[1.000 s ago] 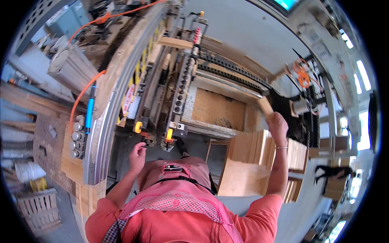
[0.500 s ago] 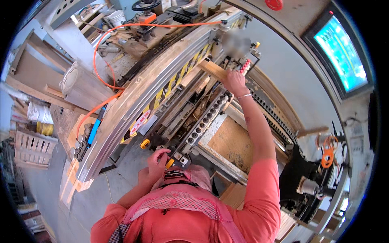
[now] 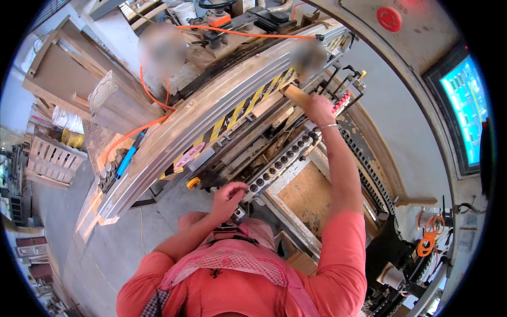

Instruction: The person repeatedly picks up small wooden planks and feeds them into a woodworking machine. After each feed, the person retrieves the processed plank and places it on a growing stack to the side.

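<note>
My right hand (image 3: 319,110) is closed around the near end of a short wooden board (image 3: 297,96), out over the far part of the machine. The board's other end points left, toward the yellow-and-black striped rail (image 3: 252,102). My left hand (image 3: 228,199) hovers at the machine's near end with loosely bent fingers, and nothing shows in it. Its fingertips are close to the near end of a row of round black holders (image 3: 274,165). Just below that hand is a small metal box (image 3: 239,213), partly covered.
A long wood-topped beam (image 3: 158,138) crosses on the left, with an orange hose (image 3: 153,120) and a blue tool (image 3: 130,153) on it. Framed panel (image 3: 306,198) lies right of the holders. A lit screen (image 3: 465,108) and red button (image 3: 389,19) are at right.
My left hand has moved forward and right, from beside the small box to the near end of the holder row. My right hand still grips the board. The whole view has shifted slightly.
</note>
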Demonstrator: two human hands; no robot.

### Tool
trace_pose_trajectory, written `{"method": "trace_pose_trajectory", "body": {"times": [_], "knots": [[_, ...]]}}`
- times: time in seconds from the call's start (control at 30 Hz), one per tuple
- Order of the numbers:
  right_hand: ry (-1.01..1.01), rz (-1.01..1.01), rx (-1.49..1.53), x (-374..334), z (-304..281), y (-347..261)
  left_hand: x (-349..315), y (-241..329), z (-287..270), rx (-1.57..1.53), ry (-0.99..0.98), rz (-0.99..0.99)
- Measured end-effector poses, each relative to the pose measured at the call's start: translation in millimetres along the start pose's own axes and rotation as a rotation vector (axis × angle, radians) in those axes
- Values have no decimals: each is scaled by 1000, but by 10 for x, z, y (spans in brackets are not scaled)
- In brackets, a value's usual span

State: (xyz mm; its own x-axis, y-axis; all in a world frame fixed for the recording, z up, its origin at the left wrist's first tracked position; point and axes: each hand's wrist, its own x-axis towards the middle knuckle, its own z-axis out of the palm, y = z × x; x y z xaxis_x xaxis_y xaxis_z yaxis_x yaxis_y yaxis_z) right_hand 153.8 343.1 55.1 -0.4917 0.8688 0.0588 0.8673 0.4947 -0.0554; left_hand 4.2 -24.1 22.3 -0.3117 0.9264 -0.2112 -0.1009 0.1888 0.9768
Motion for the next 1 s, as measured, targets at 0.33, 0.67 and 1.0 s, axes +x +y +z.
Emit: {"method": "trace_pose_trajectory", "body": {"times": [0.33, 0.67, 1.0], "knots": [[-468, -215, 599, -1526, -611, -525, 594, 9, 410, -493, -355, -16], [-314, -83, 376, -1288, -507, -333, 338, -277, 183, -253, -62, 124], [-121, 33, 63, 38, 93, -69, 61, -266, -52, -67, 29, 9]]}}
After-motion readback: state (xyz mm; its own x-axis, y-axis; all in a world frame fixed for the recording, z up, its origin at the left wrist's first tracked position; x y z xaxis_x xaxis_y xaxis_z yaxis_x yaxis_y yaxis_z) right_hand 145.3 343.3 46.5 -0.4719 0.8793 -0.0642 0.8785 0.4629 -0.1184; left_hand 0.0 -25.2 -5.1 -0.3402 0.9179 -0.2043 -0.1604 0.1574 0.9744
